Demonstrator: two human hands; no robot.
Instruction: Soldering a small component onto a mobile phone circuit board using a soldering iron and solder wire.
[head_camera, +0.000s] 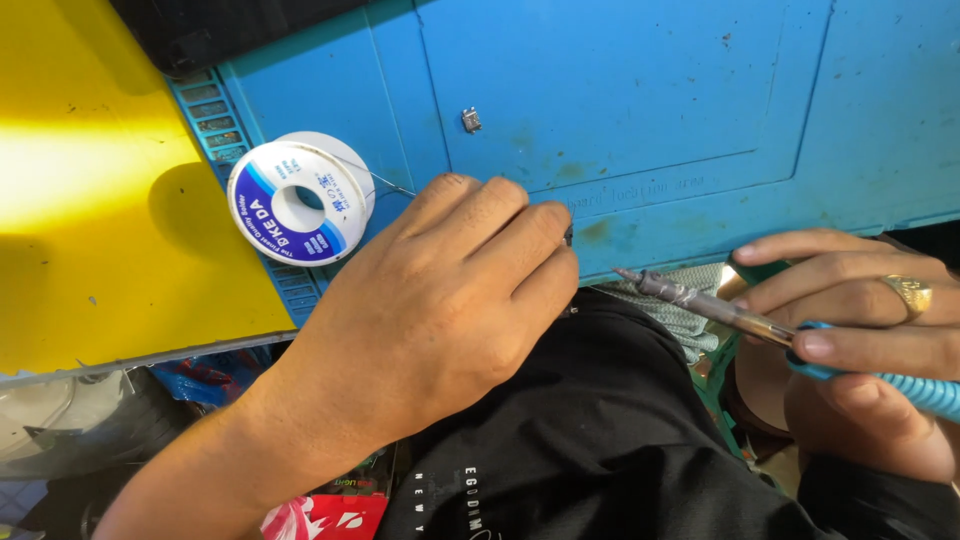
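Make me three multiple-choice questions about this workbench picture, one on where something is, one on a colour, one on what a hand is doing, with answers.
1. Where does the solder spool sit?
A. at the blue mat's left edge
B. on the person's lap
C. at the mat's right end

2. What colour is the soldering iron handle?
A. red
B. light blue
C. black

3. What is the right hand doing?
A. resting flat and open
B. gripping the soldering iron
C. lifting the spool

Answers: 1 A, the spool lies where the blue mat meets the yellow surface. 2 B, the ribbed grip is light blue. 3 B, its fingers wrap the handle, while the left hand rests at the mat's near edge.
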